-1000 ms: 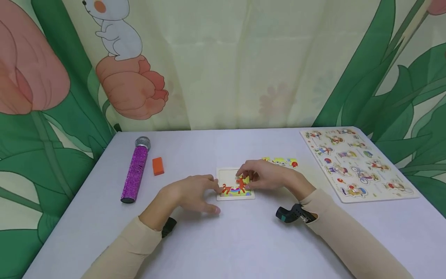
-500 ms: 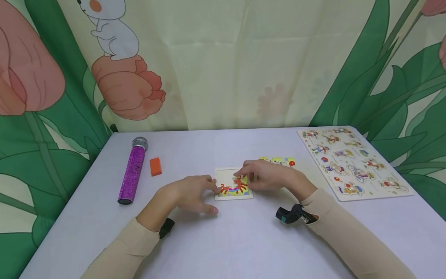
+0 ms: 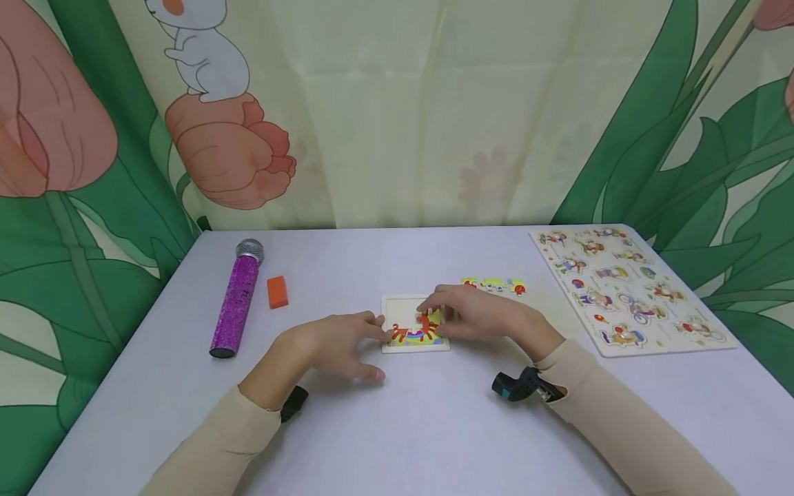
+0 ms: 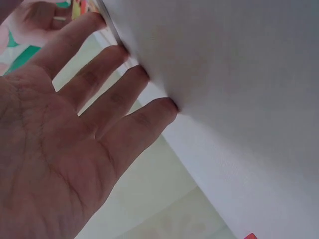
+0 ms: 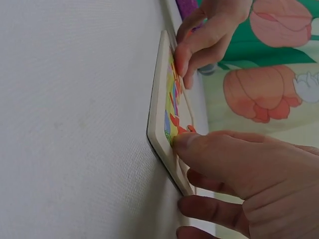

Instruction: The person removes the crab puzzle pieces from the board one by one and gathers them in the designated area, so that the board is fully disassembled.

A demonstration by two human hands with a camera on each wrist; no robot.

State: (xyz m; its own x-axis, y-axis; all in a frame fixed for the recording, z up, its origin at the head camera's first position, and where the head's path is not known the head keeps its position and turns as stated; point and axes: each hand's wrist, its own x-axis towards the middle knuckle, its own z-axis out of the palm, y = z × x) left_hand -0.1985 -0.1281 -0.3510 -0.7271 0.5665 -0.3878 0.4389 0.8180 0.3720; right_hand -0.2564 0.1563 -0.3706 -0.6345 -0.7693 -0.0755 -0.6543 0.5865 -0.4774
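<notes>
Hands, L hand (image 3: 335, 344) & R hand (image 3: 474, 312), flank small puzzle tray (image 3: 402, 308) on white counter (image 3: 434, 427). L fingers straight, index tip at tray's L edge; R thumb on R-side red-yellow pc. (image 3: 430, 326), index bent by it, can't tell if pinching. Best: steady tray w/ L, press pc. flush w/ R. More pcs. (image 3: 494, 284) just past R hand; big board (image 3: 633, 296) far R.

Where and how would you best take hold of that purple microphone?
I'd grip the purple microphone around the middle of its handle, coming down from above, with the grip across its length. It lies on its side on the table, long and slim, and the orange block sits apart from it.
</notes>
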